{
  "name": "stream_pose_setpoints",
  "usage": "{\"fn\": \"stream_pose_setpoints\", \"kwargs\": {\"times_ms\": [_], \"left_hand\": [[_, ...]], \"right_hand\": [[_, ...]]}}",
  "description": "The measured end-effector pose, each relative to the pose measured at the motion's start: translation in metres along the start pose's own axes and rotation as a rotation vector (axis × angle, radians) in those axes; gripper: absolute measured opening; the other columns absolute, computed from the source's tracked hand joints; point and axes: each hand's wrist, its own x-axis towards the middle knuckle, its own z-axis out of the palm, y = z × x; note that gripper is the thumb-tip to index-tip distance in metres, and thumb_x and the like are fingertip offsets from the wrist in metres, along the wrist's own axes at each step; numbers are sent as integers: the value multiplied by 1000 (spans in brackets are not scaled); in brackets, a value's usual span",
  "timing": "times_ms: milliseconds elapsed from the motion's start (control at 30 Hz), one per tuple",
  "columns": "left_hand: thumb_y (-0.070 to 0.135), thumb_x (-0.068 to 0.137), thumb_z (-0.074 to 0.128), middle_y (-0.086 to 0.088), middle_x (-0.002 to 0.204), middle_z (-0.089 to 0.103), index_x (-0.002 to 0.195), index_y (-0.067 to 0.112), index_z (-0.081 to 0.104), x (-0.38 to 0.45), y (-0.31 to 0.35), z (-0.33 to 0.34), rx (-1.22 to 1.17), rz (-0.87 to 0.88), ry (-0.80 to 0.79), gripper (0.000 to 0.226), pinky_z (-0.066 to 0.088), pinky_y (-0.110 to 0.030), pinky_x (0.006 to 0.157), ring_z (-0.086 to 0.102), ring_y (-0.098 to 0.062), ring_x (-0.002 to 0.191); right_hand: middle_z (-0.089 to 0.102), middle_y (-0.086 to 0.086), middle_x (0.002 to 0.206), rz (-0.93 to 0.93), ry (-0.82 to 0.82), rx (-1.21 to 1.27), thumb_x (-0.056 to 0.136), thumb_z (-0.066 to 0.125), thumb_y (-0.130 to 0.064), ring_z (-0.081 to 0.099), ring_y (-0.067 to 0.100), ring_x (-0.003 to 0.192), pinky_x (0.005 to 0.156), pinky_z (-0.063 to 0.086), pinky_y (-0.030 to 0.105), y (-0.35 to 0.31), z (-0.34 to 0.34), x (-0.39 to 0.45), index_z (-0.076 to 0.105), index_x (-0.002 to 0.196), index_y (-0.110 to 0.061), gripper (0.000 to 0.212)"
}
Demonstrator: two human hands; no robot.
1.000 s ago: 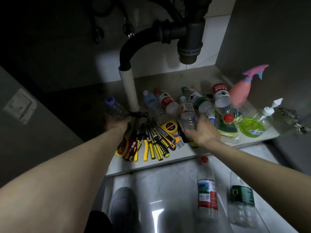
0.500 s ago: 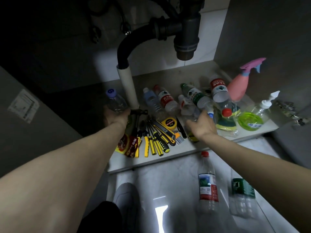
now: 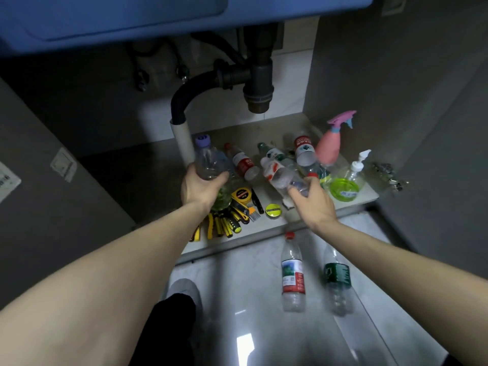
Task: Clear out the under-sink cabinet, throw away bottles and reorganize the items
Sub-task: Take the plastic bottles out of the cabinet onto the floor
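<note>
Clear plastic is now in both fists: half a second ago each hand sat low among the clutter on the shelf (image 3: 351, 199), and since then both have lifted a bottle off it. The left hand (image 3: 198, 190) has its fingers curled round the base of a purple-cap bottle (image 3: 208, 161), held nearly upright just right of the white pipe (image 3: 183, 143). The right hand (image 3: 313, 200) has fingers and thumb clamped on the end of a crushed bottle (image 3: 281, 174), which points toward 10 o'clock. I judge both are on their way out to be thrown away, joining the two bottles already on the floor: a red-cap bottle (image 3: 291, 276) and a green-label bottle (image 3: 336, 280) at 5 o'clock from the right hand.

More bottles lie on the shelf at 12 o'clock from the right hand, so the clearing is partly done. The tools (image 3: 224, 223), tape measure (image 3: 240, 194), pink sprayer (image 3: 328, 146) and green soap pump (image 3: 347, 184) stay for reorganizing.

Motion blurs the crushed bottle, so its cap and label cannot be read. The left wrist covers something greenish beneath it. The cabinet's left depths are too dark to tell what is stored there, and the metal piece at the right edge is unclear.
</note>
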Motion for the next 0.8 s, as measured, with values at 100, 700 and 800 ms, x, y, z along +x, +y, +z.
{"fn": "stream_pose_setpoints", "kwargs": {"times_ms": [100,700,800], "left_hand": [[52,64,84,11,100,61,108,32,53,-33,-8,16,46,29,-81,58,42,-23,83,57,-11,92],[14,66,90,-4,134,57,134,21,49,-156,-110,118,305,-202,-455,80,48,-32,90,55,-19,105],[8,65,88,-7,136,54,135,22,50,-152,-111,126,314,-252,-459,80,49,-38,98,56,-28,118]], "right_hand": [[64,3,117,11,13,-12,85,48,-74,60,28,107,81,46,38,19,-22,-20,49,127,-25,64],[60,19,125,672,-312,-182,92,60,-42,60,37,110,84,49,39,201,-73,-109,41,130,-4,57],[57,19,129,700,-392,-163,91,66,-35,59,36,115,97,51,45,206,-59,-107,36,133,-2,61]]}}
